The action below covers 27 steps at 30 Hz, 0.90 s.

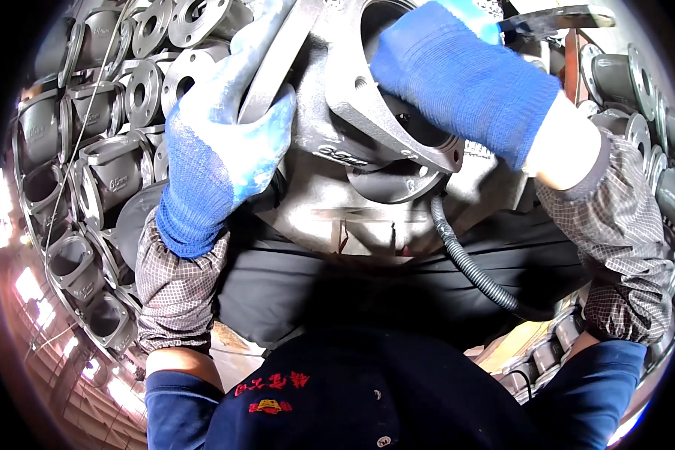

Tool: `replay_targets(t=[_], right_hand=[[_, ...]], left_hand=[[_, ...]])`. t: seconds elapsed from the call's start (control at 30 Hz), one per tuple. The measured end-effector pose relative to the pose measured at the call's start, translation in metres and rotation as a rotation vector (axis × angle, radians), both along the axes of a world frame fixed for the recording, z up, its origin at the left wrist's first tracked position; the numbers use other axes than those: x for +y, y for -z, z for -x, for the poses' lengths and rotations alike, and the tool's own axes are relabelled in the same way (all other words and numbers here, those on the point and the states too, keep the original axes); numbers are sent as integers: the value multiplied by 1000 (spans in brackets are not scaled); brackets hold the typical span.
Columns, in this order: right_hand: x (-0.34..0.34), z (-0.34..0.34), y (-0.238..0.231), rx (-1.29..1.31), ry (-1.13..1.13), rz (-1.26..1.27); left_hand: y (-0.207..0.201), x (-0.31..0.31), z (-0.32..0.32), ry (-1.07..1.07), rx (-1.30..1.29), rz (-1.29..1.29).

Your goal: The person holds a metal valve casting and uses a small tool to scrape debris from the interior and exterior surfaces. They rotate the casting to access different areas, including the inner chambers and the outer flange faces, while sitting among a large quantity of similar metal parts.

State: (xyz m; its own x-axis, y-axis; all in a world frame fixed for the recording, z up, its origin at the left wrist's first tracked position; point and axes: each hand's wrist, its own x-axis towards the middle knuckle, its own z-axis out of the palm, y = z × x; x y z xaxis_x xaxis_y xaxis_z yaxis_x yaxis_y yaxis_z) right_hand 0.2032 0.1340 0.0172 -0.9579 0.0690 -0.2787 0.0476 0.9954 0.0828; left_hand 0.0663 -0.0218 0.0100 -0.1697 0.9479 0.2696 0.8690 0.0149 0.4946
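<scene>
A grey cast-metal valve body (330,112) with broad flanges and a round opening fills the upper middle of the view. My left hand (228,142), in a blue and white coated glove, grips its left flange (281,64), with the thumb on the near side and the fingers reaching up along the edge. Over the casting's opening on the right is my right hand (457,71), gloved in blue and turned with its back to me. A flat dark tool with a worn, pale end (559,19) juts out to the right from its closed fingers. Its other end is hidden.
Stacked grey flanged castings (112,172) line the left side, and more castings (622,79) stand at the right. A grey corrugated hose (472,266) runs from below the valve body toward my lap. Under the casting lies a pale metal surface (315,221).
</scene>
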Motion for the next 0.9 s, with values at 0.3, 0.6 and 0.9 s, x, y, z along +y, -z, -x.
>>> replay_targets(t=[0.3, 0.6, 0.9], right_hand=[[40, -98, -20, 457, 166, 62], [8, -106, 10, 739, 807, 593], [-49, -76, 87, 933, 1397, 1351]], left_hand=[[0, -2, 7, 89, 209, -5], [-4, -5, -1, -134, -54, 177], [8, -19, -10, 29, 207, -21]])
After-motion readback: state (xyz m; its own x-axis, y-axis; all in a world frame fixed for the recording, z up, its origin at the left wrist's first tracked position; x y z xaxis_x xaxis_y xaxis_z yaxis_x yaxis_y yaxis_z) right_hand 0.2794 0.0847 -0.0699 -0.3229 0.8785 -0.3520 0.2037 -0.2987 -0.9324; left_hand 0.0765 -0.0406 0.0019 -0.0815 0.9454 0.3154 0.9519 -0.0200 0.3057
